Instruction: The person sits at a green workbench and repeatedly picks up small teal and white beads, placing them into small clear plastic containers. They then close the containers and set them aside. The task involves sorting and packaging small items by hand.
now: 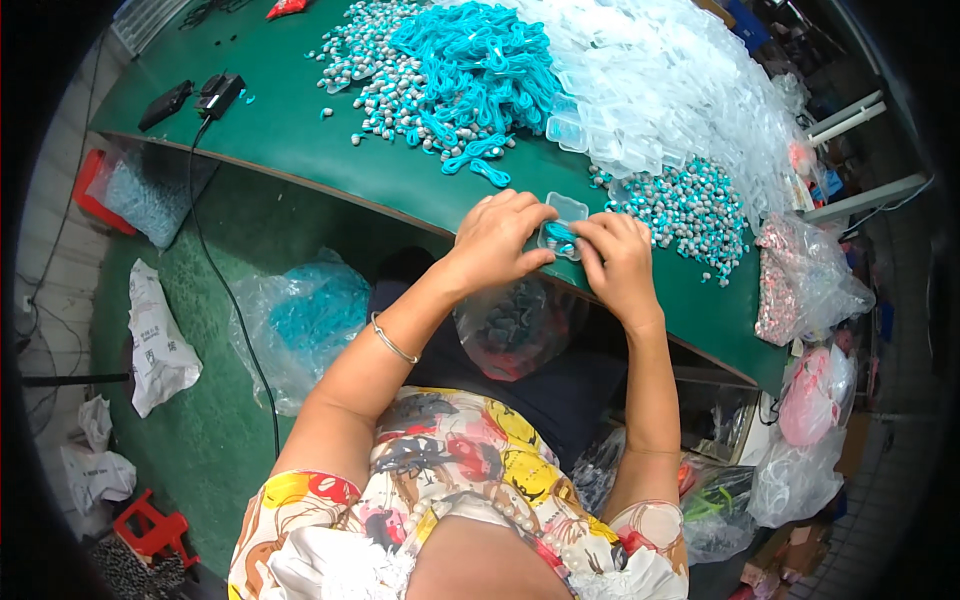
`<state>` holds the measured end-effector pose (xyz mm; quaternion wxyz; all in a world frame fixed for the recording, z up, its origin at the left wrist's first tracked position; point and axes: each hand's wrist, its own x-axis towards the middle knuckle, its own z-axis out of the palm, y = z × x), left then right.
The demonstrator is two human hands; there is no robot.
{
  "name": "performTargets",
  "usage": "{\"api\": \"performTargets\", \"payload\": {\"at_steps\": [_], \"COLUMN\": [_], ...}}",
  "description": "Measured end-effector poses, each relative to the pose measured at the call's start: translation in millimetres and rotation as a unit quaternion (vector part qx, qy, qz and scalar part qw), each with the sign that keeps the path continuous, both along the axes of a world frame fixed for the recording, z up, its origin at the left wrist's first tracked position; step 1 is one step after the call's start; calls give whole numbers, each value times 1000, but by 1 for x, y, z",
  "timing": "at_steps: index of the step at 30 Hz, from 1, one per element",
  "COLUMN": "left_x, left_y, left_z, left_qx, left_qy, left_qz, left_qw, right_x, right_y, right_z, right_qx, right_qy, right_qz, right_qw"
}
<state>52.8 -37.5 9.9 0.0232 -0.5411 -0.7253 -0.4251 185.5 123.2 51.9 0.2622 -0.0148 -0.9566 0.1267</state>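
Note:
At the table's near edge, a small clear plastic box [567, 207] stands with its hinged lid raised. My left hand [495, 238] grips the box from its left side, thumb at the near edge. A bundle of turquoise cord [559, 236] lies inside. My right hand [622, 260] is at the box's right side, its thumb and fingers pinched on the cord; the fingertips partly hide it. Just right of that hand is a heap of small grey-and-turquoise pieces [690, 210]. Beyond my hands, looped turquoise cords [490, 60] are piled up.
Many clear plastic boxes [660, 75] heap up at the back right of the green table [330, 180]. More grey-and-turquoise pieces [385, 100] lie far left of them. A black cable [225, 270] hangs off the left edge. Filled bags [800, 285] crowd the right; a red stool [152, 528] stands lower left.

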Motion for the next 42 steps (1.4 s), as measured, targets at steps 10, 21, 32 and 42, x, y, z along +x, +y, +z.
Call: {"api": "performTargets", "payload": {"at_steps": [10, 21, 32, 42], "left_x": [1, 5, 3, 4], "left_y": [1, 0, -3, -3], "left_z": [1, 8, 8, 6], "left_qx": [16, 79, 8, 10], "left_qy": [12, -1, 10, 18], "left_qz": [4, 17, -24, -18], "left_qw": [1000, 997, 1000, 1000], "right_x": [-20, -12, 24, 30], "right_y": [26, 16, 1, -31], "right_z": [-8, -2, -22, -32], "right_qx": [-29, -77, -145, 68], "right_qy": [-85, 38, 91, 64], "right_qz": [-66, 16, -96, -133], "right_qw": [994, 996, 981, 987]}}
